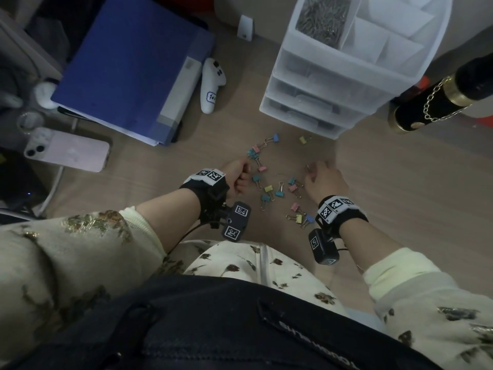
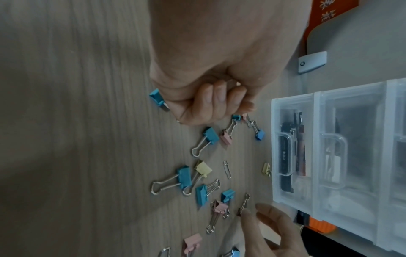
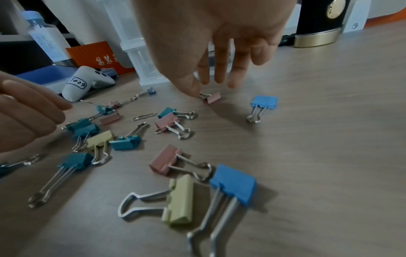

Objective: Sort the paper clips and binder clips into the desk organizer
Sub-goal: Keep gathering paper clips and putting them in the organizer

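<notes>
Over on the far left of the wooden desk (image 1: 386, 198) there's a pink phone (image 1: 68, 150) lying face down, then a big blue folder (image 1: 128, 68) with a white game controller (image 1: 212, 84) leaning right beside it. Next comes the left hand (image 1: 238, 177), curled into a loose fist down at the desk, at the left edge of the clip pile; in the left wrist view its fingers (image 2: 211, 102) are folded into the palm with a teal clip (image 2: 156, 97) poking out just behind the heel of the hand, but I honestly can't tell if anything's actually held inside. The binder clips (image 1: 269, 189) are scattered between the two hands, pink, teal, blue and yellow, all loose on the desk, with a single paper clip (image 2: 227, 169) lying among them. Then the right hand (image 1: 326, 181), fingers pointing down and spread; the right wrist view shows its thumb (image 3: 189, 87) touching the wire handle of a small pink clip (image 3: 212, 98), the rest of the fingers hanging apart. Behind the pile stands the clear desk organizer (image 1: 333, 84), drawers closed, one top compartment full of paper clips. Far right, a black and gold bottle (image 1: 437, 100).
</notes>
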Demonstrator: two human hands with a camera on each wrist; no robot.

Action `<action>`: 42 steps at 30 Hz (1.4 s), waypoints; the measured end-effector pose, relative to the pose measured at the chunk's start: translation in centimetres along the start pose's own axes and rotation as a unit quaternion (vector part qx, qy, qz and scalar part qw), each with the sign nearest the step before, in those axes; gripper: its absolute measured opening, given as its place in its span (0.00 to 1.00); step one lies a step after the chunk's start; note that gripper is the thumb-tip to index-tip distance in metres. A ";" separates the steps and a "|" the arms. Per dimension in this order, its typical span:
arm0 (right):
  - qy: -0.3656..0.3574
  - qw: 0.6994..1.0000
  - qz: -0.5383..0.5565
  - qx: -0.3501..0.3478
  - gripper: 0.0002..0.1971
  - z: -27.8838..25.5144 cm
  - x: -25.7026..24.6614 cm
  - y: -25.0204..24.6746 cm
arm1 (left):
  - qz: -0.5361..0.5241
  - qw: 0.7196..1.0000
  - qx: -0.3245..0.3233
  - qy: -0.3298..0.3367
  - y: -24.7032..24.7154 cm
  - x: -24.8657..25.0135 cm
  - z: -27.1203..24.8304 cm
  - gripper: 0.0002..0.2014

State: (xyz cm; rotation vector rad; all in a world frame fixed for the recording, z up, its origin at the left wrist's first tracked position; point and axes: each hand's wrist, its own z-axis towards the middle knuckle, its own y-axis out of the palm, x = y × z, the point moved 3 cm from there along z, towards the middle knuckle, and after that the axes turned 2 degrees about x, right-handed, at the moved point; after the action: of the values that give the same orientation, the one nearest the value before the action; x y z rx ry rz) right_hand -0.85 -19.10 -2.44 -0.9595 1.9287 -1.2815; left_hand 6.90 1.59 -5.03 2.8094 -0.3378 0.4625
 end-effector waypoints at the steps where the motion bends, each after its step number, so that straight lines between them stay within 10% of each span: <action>1: -0.019 1.000 0.010 0.004 0.15 -0.1 -0.2 0.0 | -0.003 1.000 0.000 0.001 0.0 0.0 0.0 0.19; 7: -0.171 0.985 0.024 -0.025 0.14 0.0 -4.5 0.8 | -0.029 0.999 0.012 0.004 0.1 -0.2 -0.3 0.17; 21: -0.115 0.978 -0.139 -0.106 0.10 -1.3 -6.1 1.0 | -0.119 0.991 0.047 0.033 -0.8 -0.3 -1.1 0.16; 34: -0.307 0.934 0.182 -0.009 0.08 -4.8 -8.8 -0.3 | -0.108 0.992 -0.041 0.049 1.6 -1.4 -1.7 0.14; 42: -0.214 0.970 0.116 -0.025 0.15 -3.1 -7.2 0.4 | -0.039 0.999 0.008 0.035 -1.2 -1.9 -1.9 0.17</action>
State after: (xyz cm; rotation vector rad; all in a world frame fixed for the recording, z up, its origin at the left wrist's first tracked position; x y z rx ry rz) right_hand 0.47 -11.48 -1.03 -0.9161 1.6793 -0.8155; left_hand 4.98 3.62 -4.19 2.8010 -0.2097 0.5467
